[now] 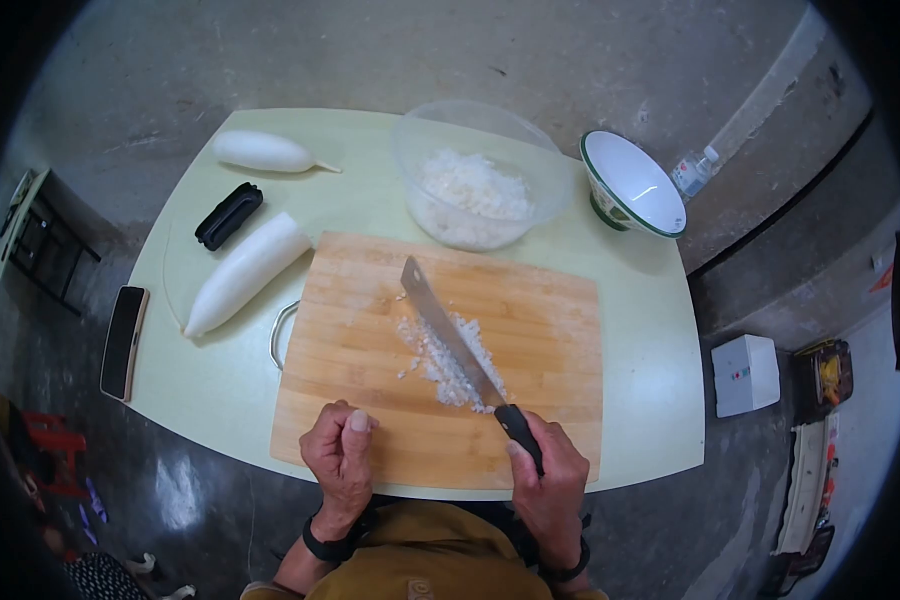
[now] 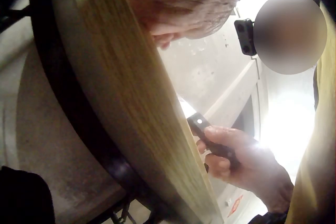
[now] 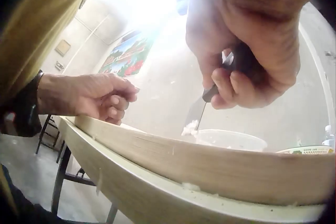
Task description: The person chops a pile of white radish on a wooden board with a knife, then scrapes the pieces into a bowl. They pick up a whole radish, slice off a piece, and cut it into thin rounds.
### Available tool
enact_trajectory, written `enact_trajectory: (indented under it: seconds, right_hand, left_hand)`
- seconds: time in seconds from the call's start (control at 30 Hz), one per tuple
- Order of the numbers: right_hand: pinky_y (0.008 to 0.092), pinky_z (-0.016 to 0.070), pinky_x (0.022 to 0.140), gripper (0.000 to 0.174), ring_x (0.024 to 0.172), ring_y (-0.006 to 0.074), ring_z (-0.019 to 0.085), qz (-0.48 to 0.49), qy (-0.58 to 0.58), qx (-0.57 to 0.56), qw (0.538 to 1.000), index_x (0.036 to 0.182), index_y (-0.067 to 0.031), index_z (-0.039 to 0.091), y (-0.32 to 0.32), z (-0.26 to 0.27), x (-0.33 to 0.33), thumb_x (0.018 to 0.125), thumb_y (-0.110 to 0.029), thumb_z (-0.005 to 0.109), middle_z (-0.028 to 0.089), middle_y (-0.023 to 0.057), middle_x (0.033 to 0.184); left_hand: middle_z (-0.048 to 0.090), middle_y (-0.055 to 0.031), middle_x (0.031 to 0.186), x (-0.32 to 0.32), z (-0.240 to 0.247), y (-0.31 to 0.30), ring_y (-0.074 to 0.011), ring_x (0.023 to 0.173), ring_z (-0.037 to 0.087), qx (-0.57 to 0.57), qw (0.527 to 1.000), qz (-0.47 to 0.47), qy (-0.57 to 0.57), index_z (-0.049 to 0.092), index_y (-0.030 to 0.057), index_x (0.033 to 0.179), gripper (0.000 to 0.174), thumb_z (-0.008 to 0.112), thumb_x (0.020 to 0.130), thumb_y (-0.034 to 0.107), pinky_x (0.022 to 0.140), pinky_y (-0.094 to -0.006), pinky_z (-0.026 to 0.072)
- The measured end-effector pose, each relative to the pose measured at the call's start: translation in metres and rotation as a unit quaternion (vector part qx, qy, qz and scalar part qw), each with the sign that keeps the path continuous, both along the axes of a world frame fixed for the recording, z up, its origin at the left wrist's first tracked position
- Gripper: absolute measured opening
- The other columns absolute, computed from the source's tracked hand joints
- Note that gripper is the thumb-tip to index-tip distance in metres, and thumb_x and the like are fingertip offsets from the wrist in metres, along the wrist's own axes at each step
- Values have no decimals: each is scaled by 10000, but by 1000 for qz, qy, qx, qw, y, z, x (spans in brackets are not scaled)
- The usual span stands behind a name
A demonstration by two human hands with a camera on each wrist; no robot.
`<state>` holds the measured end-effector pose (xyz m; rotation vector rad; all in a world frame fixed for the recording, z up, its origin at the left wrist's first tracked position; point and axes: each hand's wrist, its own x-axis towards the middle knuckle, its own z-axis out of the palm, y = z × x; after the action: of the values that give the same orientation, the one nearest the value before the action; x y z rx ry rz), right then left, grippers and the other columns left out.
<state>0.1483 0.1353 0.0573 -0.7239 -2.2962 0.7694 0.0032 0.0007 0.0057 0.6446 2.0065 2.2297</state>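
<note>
A knife [image 1: 450, 335] lies slantwise over a heap of chopped white bits [image 1: 435, 368] on the wooden cutting board [image 1: 345, 290]. My right hand [image 1: 552, 485] grips its black handle; in the right wrist view the right hand [image 3: 249, 40] holds the knife [image 3: 195, 113], with white bits clinging to the blade. Fingers curled and thumb on top, my left hand [image 1: 340, 460] is at the board's near left edge, holding nothing. The right wrist view shows the left hand [image 3: 92, 97] beyond the board's edge [image 3: 210, 167], its fingers bent toward the palm.
Behind the board stands a clear bowl [image 1: 480, 225] of white shreds, with a green-rimmed bowl [image 1: 635, 185] and a bottle [image 1: 692, 172] to its right. On the left lie two white radishes [image 1: 245, 275], a black holder [image 1: 229, 216] and a phone [image 1: 124, 343] at the table edge.
</note>
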Motion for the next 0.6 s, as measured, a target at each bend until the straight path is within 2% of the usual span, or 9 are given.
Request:
enact_trajectory:
  seconds: [0.37,0.47,0.53,0.6]
  right_hand:
    - [353,486,583,326,673,288,614,-37,-2,5,999,1108,-15,613,-3,7,6,785,19,629,606,134,802]
    - [359,490,592,324,686,292,621,-32,-23,8,999,1106,-11,612,0,7,8,784,25,625,608,142,810]
    - [357,502,610,323,706,297,632,-58,25,7,998,1107,-8,612,2,8,6,787,31,618,617,150,826]
    - [354,508,621,323,715,298,635,-59,1,15,998,1110,-6,611,6,3,4,789,31,617,621,151,834]
  left_hand:
    - [512,-21,622,3,0,-4,-81,554,401,-7,1000,-9,-4,552,-3,750,260,550,942,172,521,-243,322]
    - [510,-20,621,2,-1,-4,-80,555,395,-1,1000,-8,-5,552,-4,750,258,552,941,171,520,-244,319]
    - [504,-18,620,-1,-2,1,-80,556,390,6,1000,-7,0,549,-4,751,262,553,942,174,521,-243,316]
    - [503,-18,622,0,0,1,-79,559,390,6,1000,-7,-7,548,-4,751,263,554,942,176,521,-242,315]
